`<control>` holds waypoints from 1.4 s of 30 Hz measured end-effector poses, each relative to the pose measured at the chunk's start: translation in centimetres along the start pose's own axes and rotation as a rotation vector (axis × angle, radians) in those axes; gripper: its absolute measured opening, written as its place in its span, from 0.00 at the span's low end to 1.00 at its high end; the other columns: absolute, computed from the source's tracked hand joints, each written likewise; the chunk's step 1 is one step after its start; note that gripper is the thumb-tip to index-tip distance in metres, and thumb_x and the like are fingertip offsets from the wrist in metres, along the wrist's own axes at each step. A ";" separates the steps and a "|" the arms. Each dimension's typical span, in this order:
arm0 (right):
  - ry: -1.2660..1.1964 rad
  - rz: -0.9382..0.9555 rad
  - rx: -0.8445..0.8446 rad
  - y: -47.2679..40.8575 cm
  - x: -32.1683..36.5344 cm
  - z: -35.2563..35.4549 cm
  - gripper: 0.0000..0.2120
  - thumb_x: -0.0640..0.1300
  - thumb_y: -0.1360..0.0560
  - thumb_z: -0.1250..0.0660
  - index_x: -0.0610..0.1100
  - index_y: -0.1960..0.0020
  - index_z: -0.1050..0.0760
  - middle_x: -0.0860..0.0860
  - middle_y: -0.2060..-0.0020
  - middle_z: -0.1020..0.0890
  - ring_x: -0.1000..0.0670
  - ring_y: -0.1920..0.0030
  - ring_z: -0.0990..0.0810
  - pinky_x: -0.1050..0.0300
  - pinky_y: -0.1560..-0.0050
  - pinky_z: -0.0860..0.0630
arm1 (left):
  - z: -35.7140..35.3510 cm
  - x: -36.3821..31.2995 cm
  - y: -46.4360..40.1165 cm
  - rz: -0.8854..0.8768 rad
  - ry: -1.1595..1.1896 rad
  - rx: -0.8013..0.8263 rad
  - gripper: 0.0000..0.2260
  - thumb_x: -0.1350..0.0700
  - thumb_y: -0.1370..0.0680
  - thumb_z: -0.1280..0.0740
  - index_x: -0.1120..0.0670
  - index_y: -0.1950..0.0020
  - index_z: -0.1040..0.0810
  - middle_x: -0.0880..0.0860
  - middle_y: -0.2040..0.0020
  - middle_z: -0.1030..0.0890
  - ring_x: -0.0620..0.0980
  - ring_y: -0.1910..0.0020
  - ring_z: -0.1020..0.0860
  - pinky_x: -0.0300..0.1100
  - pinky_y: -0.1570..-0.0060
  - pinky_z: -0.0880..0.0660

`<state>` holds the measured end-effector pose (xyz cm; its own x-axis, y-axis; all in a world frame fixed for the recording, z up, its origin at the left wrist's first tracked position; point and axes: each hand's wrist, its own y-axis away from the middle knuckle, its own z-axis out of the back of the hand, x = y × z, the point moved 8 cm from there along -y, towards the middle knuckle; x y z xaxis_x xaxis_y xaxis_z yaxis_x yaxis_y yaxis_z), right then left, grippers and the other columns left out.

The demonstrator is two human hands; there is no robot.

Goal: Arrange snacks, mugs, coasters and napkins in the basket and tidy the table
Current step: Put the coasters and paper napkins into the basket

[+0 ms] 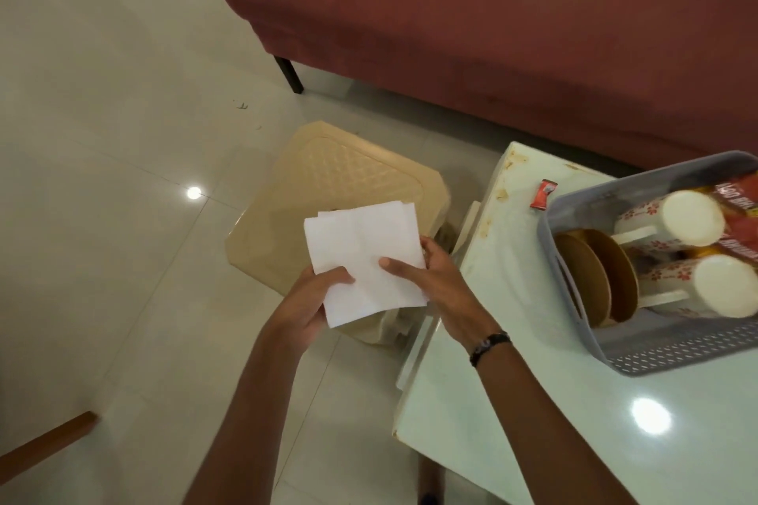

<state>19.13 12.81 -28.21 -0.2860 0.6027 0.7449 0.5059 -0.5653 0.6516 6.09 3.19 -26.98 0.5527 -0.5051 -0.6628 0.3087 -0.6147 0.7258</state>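
I hold a stack of white napkins [363,254] in both hands, above a beige plastic stool. My left hand [311,299] grips the stack's lower left corner, thumb on top. My right hand [426,279] holds its right edge, thumb across the top sheet. To the right, a grey perforated basket [664,348] sits on the pale table [492,402]. Inside it lie two white mugs with red flowers [681,217], brown round coasters [590,279] standing on edge, and red snack packets [738,197]. A small red sachet [542,194] lies on the table left of the basket.
The beige stool [328,176] stands on the tiled floor left of the table. A maroon sofa [492,12] fills the back, with a dark leg [289,74]. A wooden piece [45,443] shows at the lower left.
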 end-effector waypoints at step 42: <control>1.053 0.563 -0.440 7.5 2.9 26.3 0.25 0.34 0.27 0.35 0.40 0.31 0.34 0.41 0.40 0.22 0.41 0.42 0.23 0.50 0.44 0.24 | -33.3 7.1 -0.3 -0.573 -0.888 -0.253 0.24 0.47 0.23 0.37 0.53 0.29 0.35 0.53 0.35 0.25 0.53 0.39 0.23 0.49 0.39 0.25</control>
<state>43.56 25.12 -24.95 -0.7279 -0.4033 0.5546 0.5135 -0.8566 0.0510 35.72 19.96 -25.77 -0.4499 -0.5032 -0.7378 0.5494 -0.8073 0.2155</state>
